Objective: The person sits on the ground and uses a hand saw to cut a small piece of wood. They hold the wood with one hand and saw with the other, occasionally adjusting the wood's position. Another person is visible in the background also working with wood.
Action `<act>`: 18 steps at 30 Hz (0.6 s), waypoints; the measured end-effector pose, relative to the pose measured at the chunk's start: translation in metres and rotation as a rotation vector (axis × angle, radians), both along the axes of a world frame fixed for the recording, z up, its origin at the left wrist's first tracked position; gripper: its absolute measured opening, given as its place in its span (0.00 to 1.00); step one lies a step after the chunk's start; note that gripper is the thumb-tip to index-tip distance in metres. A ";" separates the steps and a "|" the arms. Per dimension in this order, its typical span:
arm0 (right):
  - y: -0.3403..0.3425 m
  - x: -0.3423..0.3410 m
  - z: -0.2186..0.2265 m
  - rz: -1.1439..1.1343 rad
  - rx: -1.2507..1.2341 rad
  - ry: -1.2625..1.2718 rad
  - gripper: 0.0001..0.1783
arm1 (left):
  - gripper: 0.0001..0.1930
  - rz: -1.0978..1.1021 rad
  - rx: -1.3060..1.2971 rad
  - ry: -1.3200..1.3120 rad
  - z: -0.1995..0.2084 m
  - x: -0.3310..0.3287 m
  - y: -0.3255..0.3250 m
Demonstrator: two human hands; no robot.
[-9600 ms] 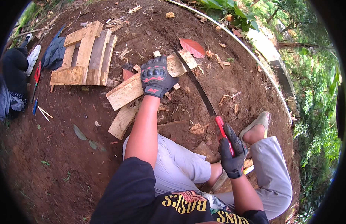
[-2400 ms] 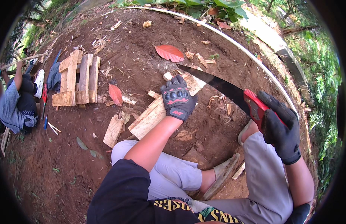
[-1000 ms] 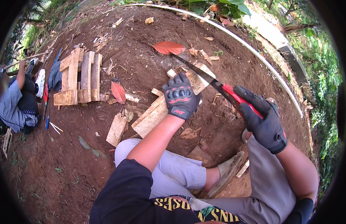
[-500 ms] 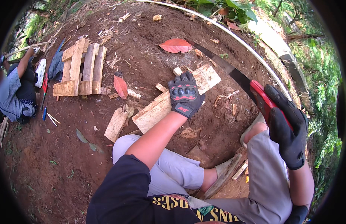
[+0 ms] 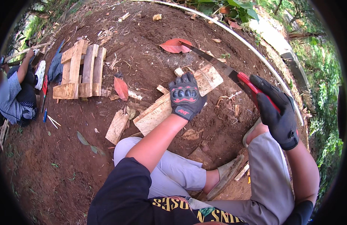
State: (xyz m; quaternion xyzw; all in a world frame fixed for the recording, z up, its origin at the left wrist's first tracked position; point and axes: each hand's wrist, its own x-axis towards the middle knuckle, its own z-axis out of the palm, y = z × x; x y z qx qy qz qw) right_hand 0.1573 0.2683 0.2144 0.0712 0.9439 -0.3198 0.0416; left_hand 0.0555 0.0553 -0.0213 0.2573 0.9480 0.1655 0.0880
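Brown, bare, crumbly soil ground (image 5: 68,165) carries a slatted frame of pale wooden boards (image 5: 72,71) at the left and, nearer the middle, a short, flat, pale wooden offcut (image 5: 116,127). A long, rough, pale wooden plank (image 5: 154,115) slants just beside that offcut, though whether it touches the soil directly is hidden. Also on the ground lie a broad reddish-orange leaf (image 5: 170,46), a smaller pinkish-red leaf (image 5: 121,89), a slender grey-green leaf (image 5: 82,138) and a yellowish wood chunk (image 5: 157,17).
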 end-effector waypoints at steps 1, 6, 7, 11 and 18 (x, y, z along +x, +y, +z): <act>0.000 0.000 -0.002 0.005 0.005 0.005 0.22 | 0.50 0.001 0.004 0.001 0.000 0.000 0.000; -0.004 -0.005 0.000 -0.138 -0.085 -0.112 0.23 | 0.51 0.000 -0.015 -0.020 0.002 -0.001 -0.002; -0.003 -0.005 -0.001 -0.145 -0.083 -0.106 0.23 | 0.51 -0.002 -0.021 -0.020 0.003 -0.001 -0.002; 0.007 -0.003 -0.014 -0.092 -0.030 -0.021 0.24 | 0.52 -0.007 -0.026 -0.046 0.005 -0.001 0.000; 0.015 -0.014 -0.013 -0.176 -0.072 -0.137 0.26 | 0.52 -0.011 -0.049 -0.058 0.007 -0.002 -0.002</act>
